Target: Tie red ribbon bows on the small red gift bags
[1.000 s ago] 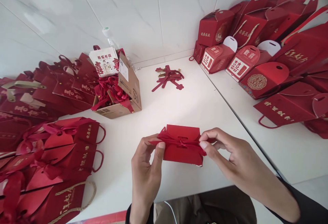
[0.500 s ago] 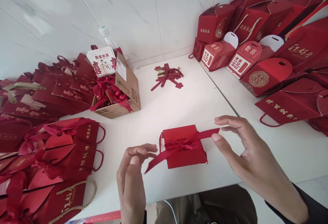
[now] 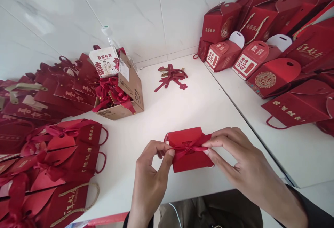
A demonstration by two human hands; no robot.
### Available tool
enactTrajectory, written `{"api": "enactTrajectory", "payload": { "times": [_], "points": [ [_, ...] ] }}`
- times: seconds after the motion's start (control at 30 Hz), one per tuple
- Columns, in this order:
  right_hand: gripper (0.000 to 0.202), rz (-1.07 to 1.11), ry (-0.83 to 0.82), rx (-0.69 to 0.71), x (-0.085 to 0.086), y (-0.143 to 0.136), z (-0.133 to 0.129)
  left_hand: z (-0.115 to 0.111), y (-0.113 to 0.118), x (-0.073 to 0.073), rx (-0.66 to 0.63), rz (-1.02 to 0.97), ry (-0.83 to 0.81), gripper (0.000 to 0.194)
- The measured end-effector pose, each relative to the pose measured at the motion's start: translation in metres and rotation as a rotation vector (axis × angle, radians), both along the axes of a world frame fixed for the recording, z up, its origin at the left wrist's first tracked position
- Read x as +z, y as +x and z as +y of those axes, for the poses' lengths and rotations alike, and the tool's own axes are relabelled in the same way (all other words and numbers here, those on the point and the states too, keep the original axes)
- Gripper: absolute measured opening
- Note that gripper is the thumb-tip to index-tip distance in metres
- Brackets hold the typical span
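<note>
Both hands had closed back in on the small red gift box since half a second before, when they hung spread and apart from it. On the white table near its front edge, the box lay between the two hands: at three o'clock from the left hand, at nine o'clock from the right hand. Thumb and forefinger of the left hand pinched the left end of the red ribbon tied over the box's flap; the right hand's fingertips pinched the ribbon's right end at the box's upper right corner. At eleven o'clock from the box stood an open cardboard carton of ribbons; at twelve o'clock lay loose red tags.
</note>
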State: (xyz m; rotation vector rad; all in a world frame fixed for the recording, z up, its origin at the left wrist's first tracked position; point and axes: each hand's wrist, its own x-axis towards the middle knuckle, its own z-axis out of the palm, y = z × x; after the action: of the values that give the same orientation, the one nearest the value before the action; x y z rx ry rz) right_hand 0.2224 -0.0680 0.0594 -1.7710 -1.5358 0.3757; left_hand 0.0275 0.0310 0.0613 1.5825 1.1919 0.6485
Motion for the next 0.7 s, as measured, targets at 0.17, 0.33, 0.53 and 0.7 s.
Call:
{"api": "enactTrajectory", "payload": {
  "times": [0.17, 0.33, 0.53, 0.7],
  "points": [
    [0.011, -0.007, -0.036, -0.001, 0.004, 0.003, 0.001, -0.004, -0.001, -0.001, 0.038, -0.021, -0.070, 0.025],
    [0.012, -0.004, -0.071, -0.008, 0.003, 0.003, 0.001, -0.006, -0.003, -0.003, 0.077, -0.034, -0.118, 0.029],
    [0.019, 0.110, -0.130, -0.114, 0.002, 0.008, -0.005, -0.003, -0.015, -0.007, 0.098, -0.196, -0.081, 0.022],
    [0.027, 0.089, -0.123, -0.236, -0.007, 0.014, -0.011, -0.007, -0.026, -0.013, 0.092, -0.166, -0.078, 0.021]
  ]
}}
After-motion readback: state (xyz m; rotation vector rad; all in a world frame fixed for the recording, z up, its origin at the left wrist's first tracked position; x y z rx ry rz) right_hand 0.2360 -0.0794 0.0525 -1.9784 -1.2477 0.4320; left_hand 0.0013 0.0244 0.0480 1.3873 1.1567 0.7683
